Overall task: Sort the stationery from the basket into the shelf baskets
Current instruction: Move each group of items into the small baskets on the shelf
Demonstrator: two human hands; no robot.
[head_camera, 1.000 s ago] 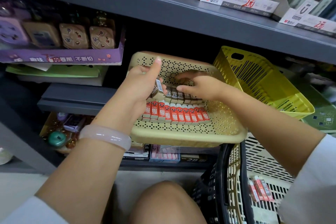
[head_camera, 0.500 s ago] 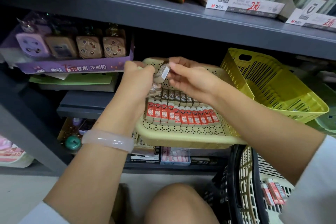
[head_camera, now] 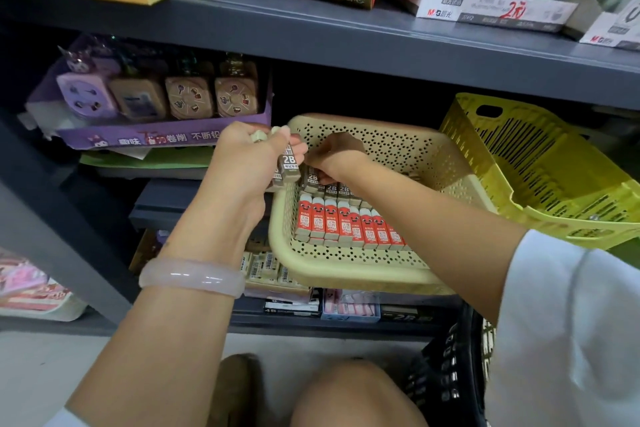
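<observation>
A beige perforated shelf basket (head_camera: 349, 263) juts out from the middle shelf. It holds a front row of red 2B packs (head_camera: 346, 225) and a back row of brown 2B packs (head_camera: 337, 189). My left hand (head_camera: 249, 156) grips a few brown 2B packs (head_camera: 288, 165) upright over the basket's left rim. My right hand (head_camera: 337, 158) reaches down into the back row, its fingers pinching a brown pack (head_camera: 311, 178) at the row's left end. The black source basket (head_camera: 450, 374) shows at the bottom right, mostly behind my right sleeve.
A yellow slotted basket (head_camera: 540, 177) leans on the shelf to the right. A purple display of sharpeners (head_camera: 152, 104) stands to the left. Boxes of stationery line the upper shelf (head_camera: 346, 35). More packs lie on the lower shelf (head_camera: 277, 270). My knee (head_camera: 349, 395) is below.
My right hand took a brown pack from my left hand and lowered it into the back row. The view shifted left, so the basket sits further right in frame.
</observation>
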